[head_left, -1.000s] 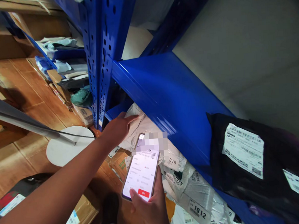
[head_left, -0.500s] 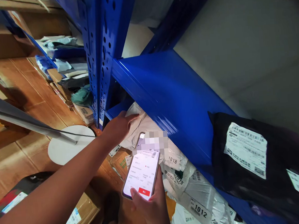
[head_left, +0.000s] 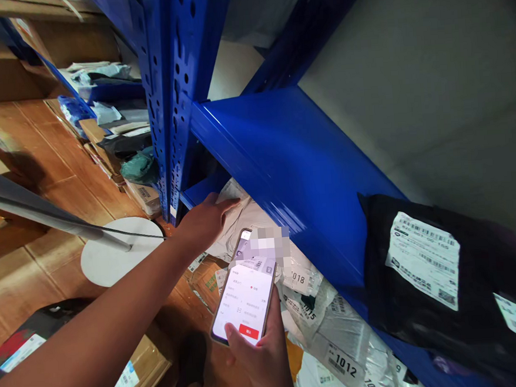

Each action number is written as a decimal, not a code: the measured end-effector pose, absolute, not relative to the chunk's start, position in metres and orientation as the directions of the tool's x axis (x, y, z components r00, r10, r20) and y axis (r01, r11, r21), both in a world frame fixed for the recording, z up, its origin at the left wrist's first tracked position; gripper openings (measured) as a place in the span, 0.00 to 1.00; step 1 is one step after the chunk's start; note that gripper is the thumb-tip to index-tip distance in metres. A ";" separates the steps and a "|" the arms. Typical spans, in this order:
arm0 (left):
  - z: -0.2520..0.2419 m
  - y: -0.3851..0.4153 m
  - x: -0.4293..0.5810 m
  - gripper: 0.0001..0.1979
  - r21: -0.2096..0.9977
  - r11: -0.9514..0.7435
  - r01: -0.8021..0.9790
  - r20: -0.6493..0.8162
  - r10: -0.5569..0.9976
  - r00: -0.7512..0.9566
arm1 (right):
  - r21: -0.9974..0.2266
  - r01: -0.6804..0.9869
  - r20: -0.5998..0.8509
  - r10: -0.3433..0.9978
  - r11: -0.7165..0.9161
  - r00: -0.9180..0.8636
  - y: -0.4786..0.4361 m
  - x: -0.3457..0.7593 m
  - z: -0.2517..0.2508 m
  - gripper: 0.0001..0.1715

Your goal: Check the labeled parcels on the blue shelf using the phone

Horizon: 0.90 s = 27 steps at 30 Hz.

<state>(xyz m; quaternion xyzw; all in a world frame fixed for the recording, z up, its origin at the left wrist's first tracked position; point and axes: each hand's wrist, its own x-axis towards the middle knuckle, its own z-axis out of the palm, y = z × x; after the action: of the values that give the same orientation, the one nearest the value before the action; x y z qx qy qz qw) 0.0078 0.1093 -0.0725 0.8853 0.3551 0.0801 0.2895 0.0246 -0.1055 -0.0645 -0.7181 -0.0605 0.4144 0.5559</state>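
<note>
My right hand (head_left: 263, 358) holds a smartphone (head_left: 243, 298), thumb over the lower screen near a red button. The lit screen shows a form below a camera picture, part of it blurred out. Beyond it my left hand (head_left: 209, 217) reaches to the lower shelf, its fingers closed at the edge of a white parcel bag (head_left: 237, 218); some fingertips are hidden. The phone's top end is in front of this parcel. Beside the phone, plastic-wrapped parcels (head_left: 338, 335) stand in a row, with labels such as 1012 and 1015.
A blue metal shelf (head_left: 277, 151) runs above the parcels, beside a perforated upright (head_left: 159, 106). On it lies a black parcel (head_left: 426, 323). At left are a pole with a round white base (head_left: 113, 268), a carton (head_left: 150, 366) and another loaded shelf (head_left: 74, 88).
Some of the text and the camera picture on the phone screen have changed. Both hands keep nearly the same place, while the view has shifted very slightly.
</note>
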 end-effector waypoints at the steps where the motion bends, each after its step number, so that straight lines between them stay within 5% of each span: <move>1: -0.072 0.109 0.008 0.25 0.567 -0.582 0.583 -0.065 0.674 0.736 | -0.847 -0.380 -0.531 0.550 -0.372 0.645 -0.105 0.025 -0.065 0.62; 21: -0.072 0.107 0.007 0.26 0.555 -0.587 0.589 -0.074 0.670 0.738 | -0.857 -0.339 -0.512 0.564 -0.389 0.647 -0.104 0.027 -0.062 0.59; 27: -0.072 0.107 0.009 0.24 0.561 -0.587 0.584 -0.063 0.673 0.737 | -0.842 -0.482 -0.518 0.619 -0.244 0.591 -0.105 0.023 -0.057 0.63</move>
<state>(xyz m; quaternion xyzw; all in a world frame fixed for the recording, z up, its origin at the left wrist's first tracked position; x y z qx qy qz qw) 0.0089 0.1069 -0.0721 0.8873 0.3540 0.0783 0.2850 0.0229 -0.1053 -0.0567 -0.6483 -0.0530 0.4492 0.6125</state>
